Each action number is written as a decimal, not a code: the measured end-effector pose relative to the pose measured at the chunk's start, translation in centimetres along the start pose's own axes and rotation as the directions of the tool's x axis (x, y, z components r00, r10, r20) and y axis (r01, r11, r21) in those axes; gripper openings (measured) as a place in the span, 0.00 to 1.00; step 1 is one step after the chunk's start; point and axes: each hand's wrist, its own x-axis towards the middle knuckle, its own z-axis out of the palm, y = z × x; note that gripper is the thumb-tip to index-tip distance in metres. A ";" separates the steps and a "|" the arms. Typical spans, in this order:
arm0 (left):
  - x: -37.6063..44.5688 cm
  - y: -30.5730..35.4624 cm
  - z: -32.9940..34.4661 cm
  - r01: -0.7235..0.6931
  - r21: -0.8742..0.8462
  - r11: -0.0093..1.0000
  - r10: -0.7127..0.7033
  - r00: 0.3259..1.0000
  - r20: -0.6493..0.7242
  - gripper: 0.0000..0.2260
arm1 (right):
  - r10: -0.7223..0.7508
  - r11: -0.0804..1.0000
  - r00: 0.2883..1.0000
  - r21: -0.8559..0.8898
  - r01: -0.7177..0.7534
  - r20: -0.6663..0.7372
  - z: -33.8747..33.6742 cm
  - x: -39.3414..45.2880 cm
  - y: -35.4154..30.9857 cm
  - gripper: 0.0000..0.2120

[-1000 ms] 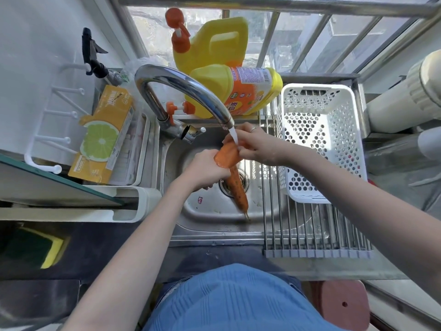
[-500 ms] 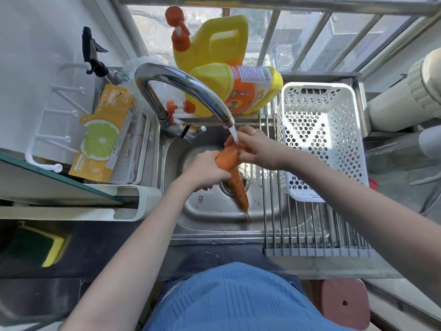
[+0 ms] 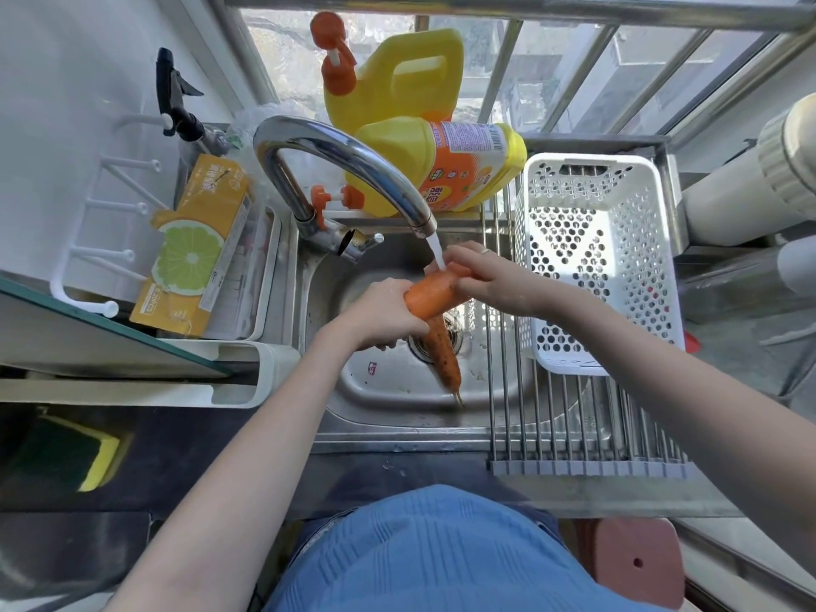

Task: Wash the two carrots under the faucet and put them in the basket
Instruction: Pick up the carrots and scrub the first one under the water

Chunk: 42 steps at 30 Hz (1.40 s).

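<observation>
Stainless sink: you work over its basin so that runoff and grit go down the drain.
Roll-up rack: its steel rods span the sink's right side, giving the basket a draining perch.
Basket: white, perforated, standing on the rack just right of your hands. No carrot shows in it, so I judge both are yet to go in.
Detergent jugs: two yellow ones with orange pumps, parked behind the faucet on the sill. The lying one's orange label carries print too small to read.
Faucet: its chrome arc ends over the carrot's thick end, and water runs onto it.
Lime-slice box: an orange carton at left; I make out "200" near its corner, nothing else.
Carrot: held slanting, tip down over the drain, so dirty water runs off the point. I cannot find a second carrot.
Left hand: your fingers wrap the carrot's middle and steady it.
Right hand: your fingers curl over the thick end beneath the stream, likely rubbing it clean.
</observation>
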 end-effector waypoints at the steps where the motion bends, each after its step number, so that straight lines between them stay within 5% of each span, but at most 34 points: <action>1: 0.0 0.0 -0.1 -0.006 0.003 1.000 0.006 1.000 0.007 0.08 | 0.013 0.999 1.000 0.043 -0.013 -0.013 -0.2 -0.1 0.1 0.18; 5: 0.2 0.2 -0.4 -0.013 0.000 1.000 0.013 1.000 0.028 0.08 | 0.026 0.996 0.999 0.089 -0.024 -0.020 -0.3 -0.2 0.5 0.11; 14: 0.3 0.0 -0.7 -0.022 0.013 1.000 0.021 0.998 0.065 0.09 | 0.047 0.985 0.998 0.166 -0.038 -0.050 -0.6 -0.1 0.4 0.13; 20: 0.6 0.0 -0.5 -0.001 -0.023 1.000 0.003 0.996 0.087 0.09 | -0.005 1.000 0.999 0.022 0.006 -0.034 -0.4 -0.1 0.5 0.06; 23: 0.6 0.2 -0.5 -0.035 -0.002 0.999 0.035 0.996 0.082 0.10 | 0.046 0.986 0.999 0.162 -0.042 -0.021 -0.5 -0.3 0.7 0.05; 26: 0.7 0.2 -0.6 -0.101 0.052 0.994 0.100 0.995 0.015 0.17 | 0.112 0.957 0.993 0.274 -0.099 -0.035 -0.4 -0.5 0.9 0.07; 29: 0.7 -0.4 -1.8 -0.149 0.158 0.976 0.177 0.968 -0.180 0.21 | 0.166 0.974 0.970 0.181 -0.134 -0.178 0.1 -0.6 1.0 0.12; 33: 0.5 -0.1 -3.6 -0.236 -0.065 0.970 0.211 0.940 -0.268 0.11 | 0.219 0.975 0.900 0.124 -0.185 -0.377 0.7 0.2 0.3 0.15; 35: -0.2 0.2 -4.2 -0.253 -0.348 0.903 0.152 0.944 -0.292 0.07 | 0.308 0.950 0.862 0.176 -0.258 -0.403 0.6 0.6 0.2 0.17; 37: -0.6 0.0 -4.6 -0.253 -0.631 0.734 0.105 0.959 -0.262 0.06 | 0.467 0.869 0.813 0.351 -0.349 -0.347 0.7 0.6 0.1 0.18; 42: 0.6 -0.2 -2.4 -0.243 -0.890 0.386 0.081 0.970 -0.230 0.11 | 0.611 0.604 0.792 0.648 -0.464 -0.003 3.7 -1.5 -1.2 0.17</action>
